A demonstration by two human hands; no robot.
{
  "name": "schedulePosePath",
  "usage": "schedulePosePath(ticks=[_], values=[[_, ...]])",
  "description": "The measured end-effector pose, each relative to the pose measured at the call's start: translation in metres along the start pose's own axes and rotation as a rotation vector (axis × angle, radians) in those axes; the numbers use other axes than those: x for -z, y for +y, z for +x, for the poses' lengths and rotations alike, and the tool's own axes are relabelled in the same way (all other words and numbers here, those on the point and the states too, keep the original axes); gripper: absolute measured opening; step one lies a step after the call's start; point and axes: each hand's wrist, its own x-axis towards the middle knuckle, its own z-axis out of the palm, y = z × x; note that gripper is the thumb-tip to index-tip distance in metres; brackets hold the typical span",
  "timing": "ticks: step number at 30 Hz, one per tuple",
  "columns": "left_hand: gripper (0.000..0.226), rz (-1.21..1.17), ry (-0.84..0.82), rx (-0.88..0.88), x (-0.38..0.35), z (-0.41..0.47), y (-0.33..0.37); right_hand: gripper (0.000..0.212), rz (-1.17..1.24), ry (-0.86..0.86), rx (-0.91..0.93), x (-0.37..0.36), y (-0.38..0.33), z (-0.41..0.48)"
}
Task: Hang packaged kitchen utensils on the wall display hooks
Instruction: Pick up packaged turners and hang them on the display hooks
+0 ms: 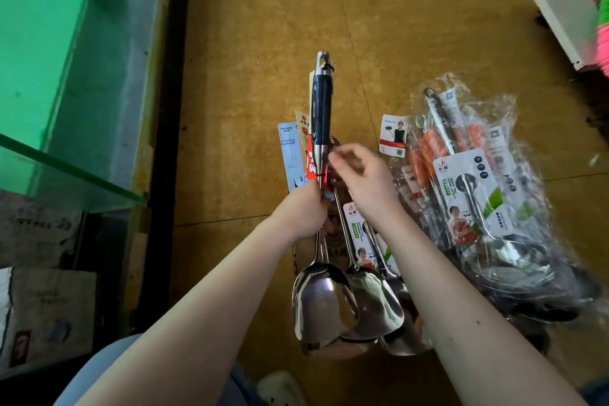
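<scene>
The left hand [309, 211] is curled tight round the shafts of a bundle of steel spatulas [329, 303], holding them upright above the ochre floor [263, 43] with the blades hanging below the wrist. One of the bundle, a dark-handled spatula [321, 109], stands higher than the rest. Its hanging hole is at the very top, and a red label card [310, 160] sits against its lower handle just above the left fist. A pale blue card [290, 155] shows behind it on the left side. The right hand [359, 175] is at the shaft of that spatula with its fingers [337, 158] bent in towards it. They are motion-blurred, though, so I cannot tell whether they pinch the shaft or the card, or merely touch. On the floor to the right lies a clear plastic bag [494, 128] of carded ladles [507, 260], bowls toward the person, and a loose printed card [393, 138] lies just beside the bag. A green-tinted glass cabinet [66, 76] stands on the left, and a white shoe [280, 387] shows at the bottom edge.
</scene>
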Motion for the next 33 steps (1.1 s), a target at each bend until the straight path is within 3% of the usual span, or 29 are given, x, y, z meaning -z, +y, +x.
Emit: schedulePosePath(ticks=[4,7,10,20,27,33], values=[[0.019,-0.012,-0.044,0.064,0.005,-0.002,-0.007,0.026,-0.325,0.046,-0.129,0.022,0.035,-0.001],[0.022,0.025,-0.067,0.104,0.002,-0.001,-0.007,0.055,-0.603,-0.006,-0.315,0.025,0.065,-0.003],[0.016,-0.008,-0.105,0.129,-0.001,-0.001,-0.002,0.072,-0.607,-0.039,-0.399,0.019,0.073,-0.006],[0.018,0.0,-0.135,0.136,-0.006,-0.003,0.003,0.033,-0.556,-0.059,-0.347,0.027,0.061,-0.005],[0.017,-0.007,-0.149,0.119,-0.01,-0.005,0.004,0.051,-0.647,-0.04,-0.299,0.04,0.048,-0.012],[0.027,0.044,-0.116,0.087,-0.013,-0.009,0.007,0.05,-0.714,-0.01,-0.292,0.056,0.035,-0.015]])
